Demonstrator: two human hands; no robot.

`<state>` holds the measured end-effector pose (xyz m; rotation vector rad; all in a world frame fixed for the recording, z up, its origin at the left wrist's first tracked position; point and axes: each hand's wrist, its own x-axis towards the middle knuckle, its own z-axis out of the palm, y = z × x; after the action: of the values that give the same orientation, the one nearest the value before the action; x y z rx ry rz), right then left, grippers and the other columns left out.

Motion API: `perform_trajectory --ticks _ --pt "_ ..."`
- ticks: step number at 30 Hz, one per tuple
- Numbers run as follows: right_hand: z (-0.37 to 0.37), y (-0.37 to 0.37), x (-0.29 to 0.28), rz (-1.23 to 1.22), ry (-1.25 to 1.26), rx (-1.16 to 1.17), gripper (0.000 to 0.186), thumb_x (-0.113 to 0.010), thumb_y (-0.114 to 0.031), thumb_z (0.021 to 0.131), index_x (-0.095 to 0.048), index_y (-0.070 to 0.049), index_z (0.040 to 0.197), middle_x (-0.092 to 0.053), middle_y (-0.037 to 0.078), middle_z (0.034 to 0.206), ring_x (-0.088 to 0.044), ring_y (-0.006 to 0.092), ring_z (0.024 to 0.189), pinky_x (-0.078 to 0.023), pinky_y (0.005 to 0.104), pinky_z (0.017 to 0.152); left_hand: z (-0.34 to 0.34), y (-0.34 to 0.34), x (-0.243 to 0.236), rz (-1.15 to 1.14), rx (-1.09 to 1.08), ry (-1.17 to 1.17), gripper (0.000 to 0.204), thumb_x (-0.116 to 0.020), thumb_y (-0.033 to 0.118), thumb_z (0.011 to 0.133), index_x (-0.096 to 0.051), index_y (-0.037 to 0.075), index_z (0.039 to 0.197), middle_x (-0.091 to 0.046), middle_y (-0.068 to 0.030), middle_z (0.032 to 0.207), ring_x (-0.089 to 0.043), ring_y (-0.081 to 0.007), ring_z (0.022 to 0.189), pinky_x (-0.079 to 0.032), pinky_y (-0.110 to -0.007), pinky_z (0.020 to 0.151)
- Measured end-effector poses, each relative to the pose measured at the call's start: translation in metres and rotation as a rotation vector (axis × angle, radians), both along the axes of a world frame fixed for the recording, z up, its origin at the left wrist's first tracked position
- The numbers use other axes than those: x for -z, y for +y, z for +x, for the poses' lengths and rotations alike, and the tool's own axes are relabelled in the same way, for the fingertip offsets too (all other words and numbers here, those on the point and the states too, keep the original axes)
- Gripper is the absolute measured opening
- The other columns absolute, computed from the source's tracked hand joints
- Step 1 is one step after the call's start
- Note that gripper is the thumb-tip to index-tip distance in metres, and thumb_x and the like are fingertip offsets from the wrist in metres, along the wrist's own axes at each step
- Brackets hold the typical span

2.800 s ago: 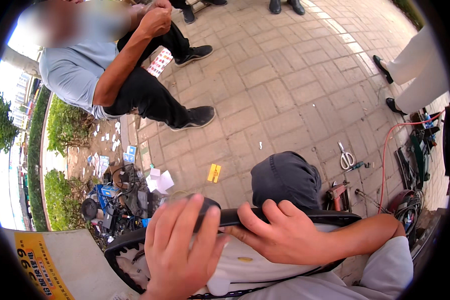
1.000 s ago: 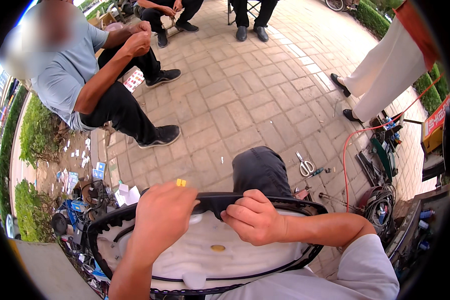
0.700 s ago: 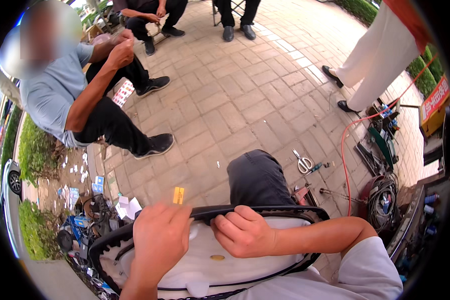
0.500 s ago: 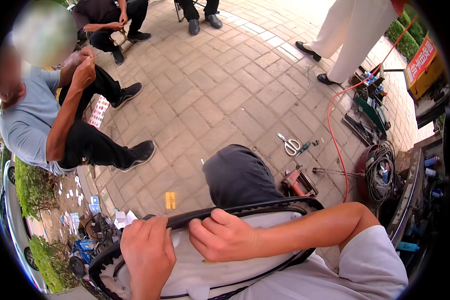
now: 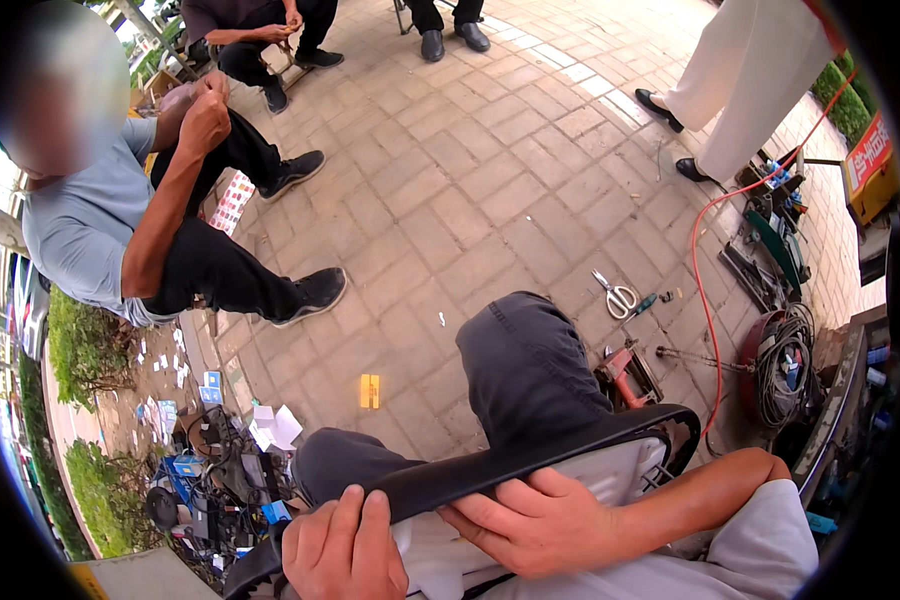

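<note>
A scooter-type seat lies across my lap with its pale plastic base (image 5: 595,468) facing me. Its black cover (image 5: 510,458) wraps over the far rim in a broad band. At the left part of that rim, my left hand (image 5: 345,548) is closed on the cover, fingertips bent over the edge. My right hand (image 5: 542,522) grips the same edge near the middle, its fingers bent along the black material and partly hidden under it. The seat's near side is mostly hidden by my hands and shirt.
Scissors (image 5: 615,296), a screwdriver (image 5: 645,303) and a red staple gun (image 5: 625,376) lie on the paving beyond my knee (image 5: 530,365). A red hose (image 5: 703,300) runs along the right. Piled parts (image 5: 225,475) lie at left. A seated person (image 5: 100,220) is close by; others are further off.
The seat has tilted, showing more of the black cover along its far rim. Both hands have moved lower and rightward; my right fist has loosened into longer fingers. The whole view has shifted.
</note>
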<state>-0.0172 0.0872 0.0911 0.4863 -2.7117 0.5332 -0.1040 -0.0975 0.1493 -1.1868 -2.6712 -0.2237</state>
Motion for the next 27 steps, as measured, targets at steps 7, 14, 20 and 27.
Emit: perform_trajectory --ticks 7,14,20,27 --pt "0.015 0.001 0.007 -0.266 0.053 -0.219 0.042 -0.061 -0.039 0.1 -0.069 0.0 0.113 -0.068 0.007 0.112 -0.065 0.0278 0.096 -0.051 0.0428 0.088 0.013 -0.017 -0.009 0.03 -0.04 -0.003 0.019 -0.066 0.009 0.09 -0.073 0.003 0.106 -0.073 -0.0112 0.107 -0.068 -0.0277 0.091 -0.051 -0.041 0.079" --pt "-0.048 0.009 0.047 -0.187 0.311 0.12 0.037 -0.071 -0.012 0.073 -0.067 -0.01 0.109 -0.057 0.006 0.108 -0.056 0.0226 0.09 -0.044 0.0391 0.082 -0.073 0.005 0.036 0.12 0.082 -0.241 0.025 -0.075 0.005 0.075 -0.072 0.003 0.1 -0.072 -0.011 0.091 -0.062 -0.032 0.079 -0.048 -0.042 0.07" --pt "-0.095 0.026 0.076 -0.219 0.314 0.275 0.047 -0.082 -0.01 0.07 -0.062 -0.009 0.112 -0.056 0.009 0.11 -0.056 0.0269 0.098 -0.04 0.0401 0.082 -0.124 0.043 0.063 0.068 0.04 -0.42 0.015 -0.073 0.018 0.085 -0.071 0.009 0.097 -0.071 -0.016 0.081 -0.067 -0.0364 0.08 -0.052 -0.044 0.071" --pt "-0.11 0.057 0.08 -0.011 0.178 0.051 0.031 -0.076 -0.017 0.077 -0.061 -0.009 0.103 -0.057 0.006 0.102 -0.056 0.026 0.097 -0.041 0.0392 0.079 -0.125 0.04 0.08 0.003 0.044 -0.476 0.021 -0.072 0.024 0.086 -0.071 0.009 0.101 -0.072 -0.0158 0.081 -0.069 -0.0359 0.078 -0.054 -0.045 0.071"
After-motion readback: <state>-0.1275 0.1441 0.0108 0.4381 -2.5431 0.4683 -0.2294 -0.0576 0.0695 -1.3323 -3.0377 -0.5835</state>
